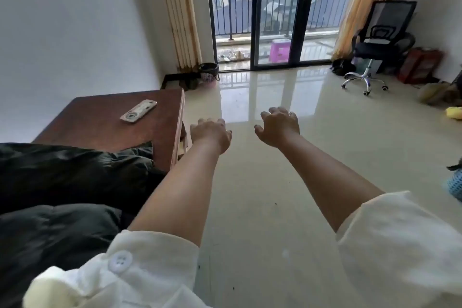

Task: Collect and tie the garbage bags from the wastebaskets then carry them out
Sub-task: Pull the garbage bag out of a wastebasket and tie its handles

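Observation:
A pink wastebasket (pixel 209 72) lined with a dark garbage bag stands far off on the floor, by the curtain at the glass door. A blue wastebasket (pixel 455 186) with a dark bag shows partly at the right edge. My left hand (pixel 211 135) and my right hand (pixel 278 127) are stretched out in front of me above the floor. Their fingers hang loosely curled and hold nothing. Both hands are far from either wastebasket.
A dark wooden table (pixel 107 122) with a remote control (pixel 138 114) stands at my left, a black quilt (pixel 62 182) nearer me. An office chair (pixel 375 50), red boxes and a yellow toy (pixel 453 112) line the right wall. Glossy tiled floor (pixel 262 182) stretches to the balcony door (pixel 277 12).

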Demonstrator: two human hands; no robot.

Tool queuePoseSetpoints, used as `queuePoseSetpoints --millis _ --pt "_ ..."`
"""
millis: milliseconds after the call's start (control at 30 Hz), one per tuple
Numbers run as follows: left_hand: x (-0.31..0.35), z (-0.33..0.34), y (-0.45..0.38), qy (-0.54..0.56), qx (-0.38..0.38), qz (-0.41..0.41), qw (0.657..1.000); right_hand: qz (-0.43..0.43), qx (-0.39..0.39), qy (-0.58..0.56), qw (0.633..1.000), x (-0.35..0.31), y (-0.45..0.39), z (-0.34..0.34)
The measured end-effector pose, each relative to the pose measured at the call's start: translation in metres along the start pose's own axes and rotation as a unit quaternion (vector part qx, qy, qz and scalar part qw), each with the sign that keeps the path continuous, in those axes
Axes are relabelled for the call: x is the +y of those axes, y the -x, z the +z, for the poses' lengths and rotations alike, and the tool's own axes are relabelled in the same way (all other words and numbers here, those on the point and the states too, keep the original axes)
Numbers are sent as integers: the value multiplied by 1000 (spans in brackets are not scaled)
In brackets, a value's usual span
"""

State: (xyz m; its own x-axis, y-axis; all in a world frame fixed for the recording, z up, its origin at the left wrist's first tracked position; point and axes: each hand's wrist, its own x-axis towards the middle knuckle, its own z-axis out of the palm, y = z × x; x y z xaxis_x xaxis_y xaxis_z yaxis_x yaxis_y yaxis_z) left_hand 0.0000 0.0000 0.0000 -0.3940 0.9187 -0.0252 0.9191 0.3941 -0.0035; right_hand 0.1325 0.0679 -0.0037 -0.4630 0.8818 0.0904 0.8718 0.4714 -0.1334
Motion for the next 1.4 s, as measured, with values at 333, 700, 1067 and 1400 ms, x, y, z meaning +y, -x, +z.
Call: queuePoseSetpoints --millis 333,700,1067,1400 --pt "4 98 -171 0 -108 -30 994 20 -100 -21 995 40 -165 114" --pt "-10 91 -444 32 -119 -58 991 -13 -149 -34 988 51 -444 138" --pt "-103 80 -751 24 -113 -72 991 -37 -143 -25 989 -17 -756 184" --pt "-152 80 -1024 19 -119 -80 990 -28 -152 -32 987 -35 -1029 221"
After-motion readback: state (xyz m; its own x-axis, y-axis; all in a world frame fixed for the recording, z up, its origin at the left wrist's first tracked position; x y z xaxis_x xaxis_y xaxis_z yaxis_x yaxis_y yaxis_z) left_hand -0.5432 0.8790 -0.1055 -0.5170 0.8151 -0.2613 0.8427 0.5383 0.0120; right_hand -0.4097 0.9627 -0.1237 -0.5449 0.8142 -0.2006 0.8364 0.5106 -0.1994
